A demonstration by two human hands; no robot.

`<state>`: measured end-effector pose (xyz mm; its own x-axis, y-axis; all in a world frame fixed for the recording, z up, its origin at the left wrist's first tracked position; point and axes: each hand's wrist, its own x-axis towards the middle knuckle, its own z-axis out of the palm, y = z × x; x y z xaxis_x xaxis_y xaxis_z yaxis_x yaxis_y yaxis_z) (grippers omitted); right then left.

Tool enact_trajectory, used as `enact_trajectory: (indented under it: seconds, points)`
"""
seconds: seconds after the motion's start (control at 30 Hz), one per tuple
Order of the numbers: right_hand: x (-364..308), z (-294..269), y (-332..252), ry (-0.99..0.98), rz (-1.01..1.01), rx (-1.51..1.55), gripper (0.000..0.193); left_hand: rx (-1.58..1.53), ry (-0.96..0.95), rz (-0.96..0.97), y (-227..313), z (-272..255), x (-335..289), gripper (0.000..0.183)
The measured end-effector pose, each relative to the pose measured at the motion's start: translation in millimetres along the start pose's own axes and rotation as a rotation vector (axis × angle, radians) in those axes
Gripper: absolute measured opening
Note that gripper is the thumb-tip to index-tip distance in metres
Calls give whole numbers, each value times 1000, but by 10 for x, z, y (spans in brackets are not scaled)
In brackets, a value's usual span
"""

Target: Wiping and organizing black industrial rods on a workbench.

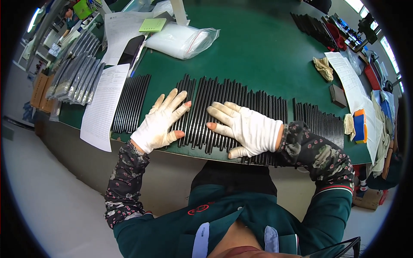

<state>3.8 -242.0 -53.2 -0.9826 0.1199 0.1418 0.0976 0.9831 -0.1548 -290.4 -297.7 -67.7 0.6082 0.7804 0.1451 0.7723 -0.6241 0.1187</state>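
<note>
Black rods lie side by side in a wide row along the near edge of the green table. My left hand, in a white glove with bare thumb and index fingertips, rests flat with fingers spread on a narrow bunch of rods. Across the middle group lies my right hand, gloved the same way, its fingers stretched out to the left over the rods. Some rod ends stick out unevenly. To the left is a separate, neat group of rods; on the right is another group.
A printed sheet overhangs the table's left edge beside stacked bagged rods. Behind lie a plastic bag and a green notepad. At right are a grey block, a crumpled glove, and a blue-orange object.
</note>
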Motion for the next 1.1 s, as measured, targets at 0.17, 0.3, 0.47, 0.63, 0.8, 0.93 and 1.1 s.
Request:
enact_trajectory:
  seconds: [0.17, 0.3, 0.47, 0.63, 0.8, 0.93, 1.1]
  points:
    - [406, 151, -17, 102, -41, -3, 83, -26, 24, -49, 29, -24, -28, 84]
    - [359, 66, -51, 36, -8, 9, 82, -40, -23, -93, 121, -36, 15, 85]
    - [182, 13, -128, -6, -6, 26, 83, -98, 73, -87, 378, -19, 70, 91]
    - [178, -61, -99, -39, -55, 93, 81, -149, 71, -89, 409, 5, 17, 91]
    - [295, -256, 497, 301, 256, 868, 80, -159, 9, 83, 472, -145, -41, 90]
    - [389, 79, 1082, 426, 330, 1164, 66, -221, -134, 240, 633, -123, 168, 99]
    - [471, 166, 1020, 308, 264, 1315, 69, -190, -139, 244, 585, 2, 330, 85]
